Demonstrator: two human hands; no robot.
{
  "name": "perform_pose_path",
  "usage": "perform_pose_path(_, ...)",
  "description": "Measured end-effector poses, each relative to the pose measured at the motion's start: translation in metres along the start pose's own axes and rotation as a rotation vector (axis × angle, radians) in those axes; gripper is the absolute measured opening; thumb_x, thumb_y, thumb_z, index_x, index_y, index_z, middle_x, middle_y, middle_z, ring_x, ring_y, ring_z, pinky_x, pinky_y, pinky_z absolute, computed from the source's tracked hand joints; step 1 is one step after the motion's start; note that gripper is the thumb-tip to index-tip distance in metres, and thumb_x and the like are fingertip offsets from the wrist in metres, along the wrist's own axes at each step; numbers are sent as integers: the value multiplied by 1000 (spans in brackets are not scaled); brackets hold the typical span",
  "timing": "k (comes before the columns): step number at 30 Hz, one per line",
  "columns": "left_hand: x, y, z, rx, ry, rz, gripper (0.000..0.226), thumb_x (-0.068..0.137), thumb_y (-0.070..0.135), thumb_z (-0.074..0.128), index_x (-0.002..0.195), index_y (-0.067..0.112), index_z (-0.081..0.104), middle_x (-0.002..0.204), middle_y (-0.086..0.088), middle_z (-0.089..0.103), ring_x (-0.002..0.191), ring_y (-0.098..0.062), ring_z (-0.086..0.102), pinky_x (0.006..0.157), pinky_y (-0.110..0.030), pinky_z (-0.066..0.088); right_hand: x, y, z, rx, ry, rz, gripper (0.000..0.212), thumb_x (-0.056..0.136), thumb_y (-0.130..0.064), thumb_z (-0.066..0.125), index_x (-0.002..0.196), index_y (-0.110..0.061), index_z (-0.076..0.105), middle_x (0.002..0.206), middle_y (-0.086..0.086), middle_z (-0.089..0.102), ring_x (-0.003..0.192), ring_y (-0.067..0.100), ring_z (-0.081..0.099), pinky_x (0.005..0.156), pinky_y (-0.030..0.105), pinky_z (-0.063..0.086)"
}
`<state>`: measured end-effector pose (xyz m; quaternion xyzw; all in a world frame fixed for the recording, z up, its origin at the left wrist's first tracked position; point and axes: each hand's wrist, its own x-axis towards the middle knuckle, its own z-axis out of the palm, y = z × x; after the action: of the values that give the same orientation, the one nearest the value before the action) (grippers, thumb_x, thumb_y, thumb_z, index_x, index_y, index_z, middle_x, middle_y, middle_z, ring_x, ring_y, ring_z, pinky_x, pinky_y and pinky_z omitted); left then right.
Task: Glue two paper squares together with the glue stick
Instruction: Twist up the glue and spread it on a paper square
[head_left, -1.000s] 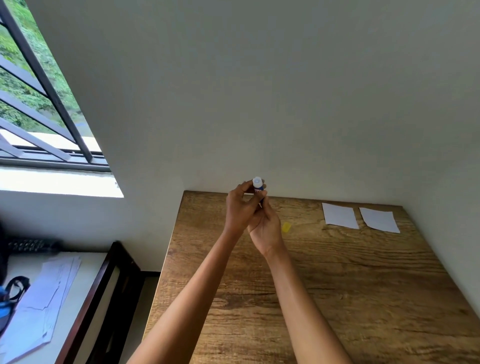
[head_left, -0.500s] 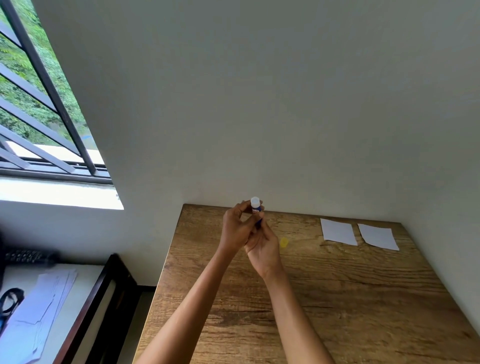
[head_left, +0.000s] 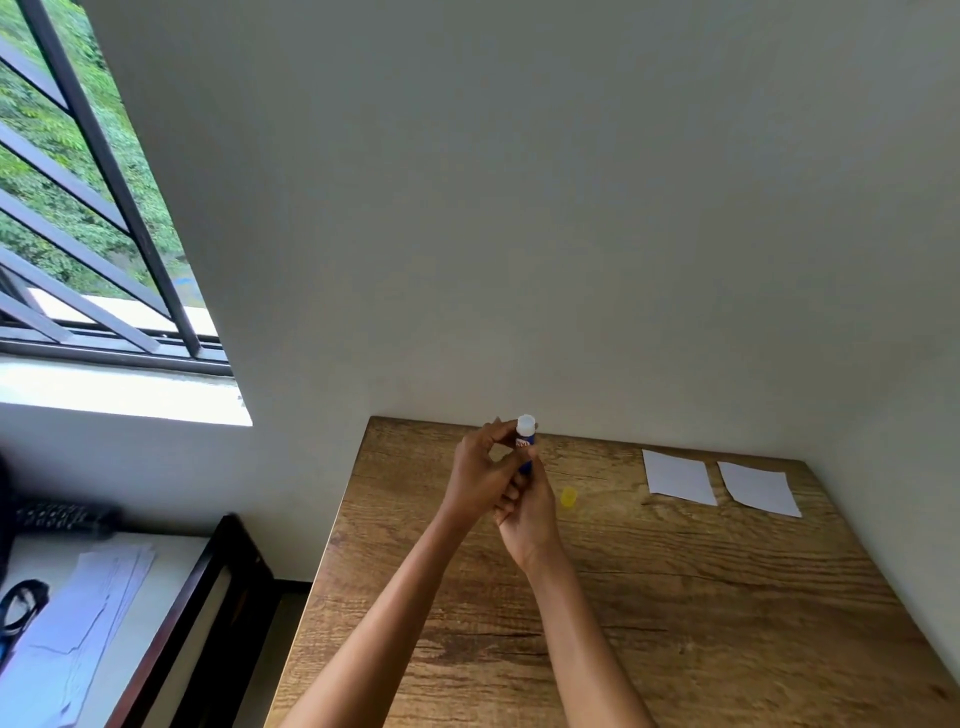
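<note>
Pale grey walls meet in a corner above a brown wood-grain table, and everything below is placed from the small glue stick held upright over the table's far edge. That glue stick has a dark blue barrel with a red-and-white label and a white, slightly translucent top end that stands clear above the fingers; whether that white part is a fitted piece or the glue itself cannot be told. The left hand wraps around the glue stick from the left, thumb and forefinger pinching it just under the white top. The right hand sits directly below and against the left one, fingers curled around the lower end of the barrel, so both hands are closed on the same stick. Just to the right of the glue stick and a little nearer the camera, a small yellow cap lies on the wood, apart from the hands. Farther right, near the back wall, a white paper square lies flat, and a second white paper square lies just beside it with a narrow strip of wood between them. Well to the left of the glue stick, a barred window shows green foliage outside.
</note>
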<state>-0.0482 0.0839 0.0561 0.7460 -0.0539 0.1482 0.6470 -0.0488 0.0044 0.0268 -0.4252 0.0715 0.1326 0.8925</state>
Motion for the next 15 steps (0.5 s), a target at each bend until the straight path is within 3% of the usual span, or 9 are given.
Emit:
perform_pose_path(1, 1, 0, 0, -9, 1, 2, 18, 83, 18, 67, 99, 27, 67, 85, 4, 71, 63, -12, 68, 55, -23, 54, 0, 0, 1, 14, -5, -6, 38, 86, -49, 46, 74, -19, 66, 49, -7, 52, 42, 3, 45, 39, 16, 36)
perform_pose_path(4, 3, 1, -4, -35, 40, 3, 18, 83, 10, 66, 97, 21, 69, 85, 1, 71, 79, -14, 69, 72, -28, 55, -3, 2, 1, 125, -107, -31, 38, 95, -38, 38, 114, -18, 63, 82, -2, 70, 69, 7, 64, 54, 19, 48)
perform_pose_path(7, 4, 4, -9, -87, 59, -36, 21, 83, 10, 65, 92, 28, 68, 81, 1, 71, 61, -15, 66, 58, -25, 54, -3, 1, 3, 119, -117, -53, 32, 95, -34, 39, 104, -18, 65, 66, -3, 61, 58, 6, 55, 50, 18, 43)
perform_pose_path(11, 4, 7, -9, -85, 43, -55, 18, 84, 12, 65, 94, 26, 67, 79, -8, 72, 56, -18, 66, 50, -25, 55, 0, -2, 15, 14, -24, -38, 33, 91, -42, 44, 83, -18, 65, 46, -7, 46, 40, 3, 39, 37, 16, 33)
perform_pose_path(13, 4, 9, -8, -111, 41, -61, 17, 84, 11, 65, 94, 24, 68, 80, -9, 72, 64, -17, 68, 59, -26, 57, 1, 0, 15, -3, -44, -53, 35, 88, -46, 44, 89, -20, 68, 55, -6, 58, 47, 4, 50, 42, 16, 39)
perform_pose_path(15, 6, 9, -12, -132, 59, -52, 19, 82, 8, 66, 93, 24, 69, 87, -4, 72, 81, -14, 70, 75, -28, 57, 1, 4, 11, 3, -93, -68, 39, 92, -43, 40, 110, -17, 63, 79, -1, 69, 68, 7, 62, 56, 20, 47)
